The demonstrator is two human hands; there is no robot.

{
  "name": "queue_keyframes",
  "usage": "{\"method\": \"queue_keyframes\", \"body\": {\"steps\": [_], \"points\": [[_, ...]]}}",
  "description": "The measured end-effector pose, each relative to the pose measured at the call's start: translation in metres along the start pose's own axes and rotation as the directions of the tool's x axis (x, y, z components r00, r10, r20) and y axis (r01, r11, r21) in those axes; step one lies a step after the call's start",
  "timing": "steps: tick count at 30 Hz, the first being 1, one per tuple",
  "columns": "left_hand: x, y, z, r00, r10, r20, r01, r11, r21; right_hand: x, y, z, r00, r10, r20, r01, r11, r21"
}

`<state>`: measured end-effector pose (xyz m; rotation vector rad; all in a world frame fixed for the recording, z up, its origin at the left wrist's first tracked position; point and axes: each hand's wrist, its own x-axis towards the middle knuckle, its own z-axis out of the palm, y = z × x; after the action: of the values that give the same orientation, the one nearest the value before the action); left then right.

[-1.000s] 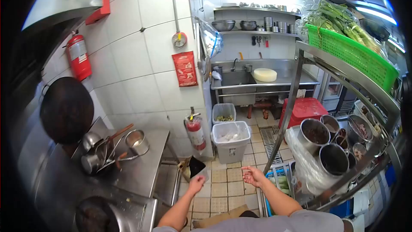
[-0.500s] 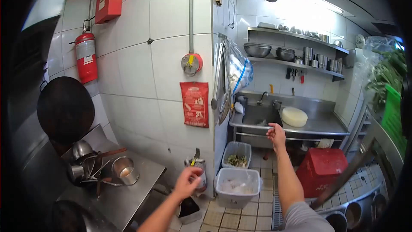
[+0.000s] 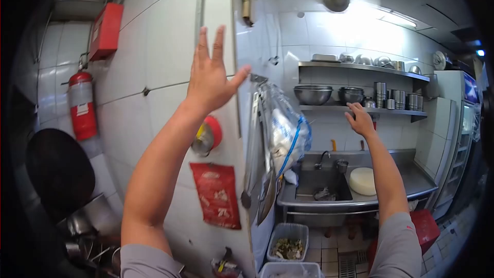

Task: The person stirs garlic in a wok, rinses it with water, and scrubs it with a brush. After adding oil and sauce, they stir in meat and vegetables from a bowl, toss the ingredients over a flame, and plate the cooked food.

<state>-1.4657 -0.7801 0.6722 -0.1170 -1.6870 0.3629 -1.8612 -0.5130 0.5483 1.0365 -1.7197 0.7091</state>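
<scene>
My left hand [image 3: 210,78] is raised high in front of the white tiled wall, fingers spread, holding nothing. Close to its thumb is the corner of the wall, where long metal utensils [image 3: 266,190] and a clear plastic bag [image 3: 289,136] hang. My right hand [image 3: 362,121] reaches forward with its thumb and fingers apart and nothing visible in them. In this view its fingertips overlap the lower metal shelf [image 3: 325,108], just under a dark metal bowl [image 3: 352,95]. A wider steel bowl [image 3: 313,96] sits to the left of that, and steel cups [image 3: 399,99] stand to the right.
Below the shelves is a steel sink [image 3: 304,180] with a thick round pale block [image 3: 362,181] on its counter. A bin with food scraps [image 3: 288,248] and a red bin [image 3: 426,228] stand on the floor. A fire extinguisher [image 3: 82,105] and red packet [image 3: 216,195] hang at left.
Both hands have risen, the left from low by the wall to high up with its fingers spread, the right from the sink's front edge to shelf height. The view has tilted upward.
</scene>
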Motion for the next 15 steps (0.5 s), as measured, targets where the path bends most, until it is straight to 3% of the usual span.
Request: {"method": "queue_keyframes", "body": {"steps": [2, 3, 5, 6, 7, 9, 10, 13, 15], "points": [[0.017, -0.015, 0.047, 0.949, -0.305, -0.077, 0.31, 0.949, 0.061, 0.032, 0.037, 0.014, 0.998, 0.014, -0.054, -0.014, 1.0, 0.005], [0.019, -0.018, 0.063, 0.948, -0.307, -0.083, 0.313, 0.947, 0.072, 0.046, 0.049, 0.023, 0.998, 0.006, -0.056, -0.005, 1.0, 0.014], [0.025, -0.02, 0.094, 0.869, -0.495, 0.001, 0.493, 0.866, 0.085, 0.076, 0.076, 0.038, 0.977, 0.104, -0.184, -0.105, 0.995, 0.005], [0.024, -0.014, 0.105, 0.862, -0.506, -0.021, 0.496, 0.835, 0.236, 0.095, 0.089, 0.048, 0.969, 0.073, -0.237, -0.074, 0.997, 0.007], [0.022, -0.01, 0.113, 0.861, -0.507, -0.034, 0.5, 0.832, 0.24, 0.114, 0.096, 0.054, 0.968, 0.063, -0.243, -0.062, 0.998, 0.011], [0.017, -0.013, 0.121, 0.908, -0.393, -0.149, 0.416, 0.796, 0.44, 0.161, 0.104, 0.068, 0.943, 0.06, -0.328, -0.022, 0.993, 0.12], [0.013, -0.021, 0.126, 0.937, -0.257, -0.236, 0.337, 0.845, 0.416, 0.186, 0.107, 0.073, 0.942, 0.045, -0.333, -0.002, 0.991, 0.131], [0.01, -0.027, 0.131, 0.935, -0.261, -0.239, 0.34, 0.851, 0.401, 0.268, 0.101, 0.079, 0.82, -0.097, -0.564, 0.278, 0.929, 0.244], [0.012, -0.019, 0.132, 0.933, -0.239, -0.269, 0.347, 0.792, 0.502, 0.315, 0.081, 0.072, 0.762, -0.122, -0.636, 0.403, 0.858, 0.318]]}}
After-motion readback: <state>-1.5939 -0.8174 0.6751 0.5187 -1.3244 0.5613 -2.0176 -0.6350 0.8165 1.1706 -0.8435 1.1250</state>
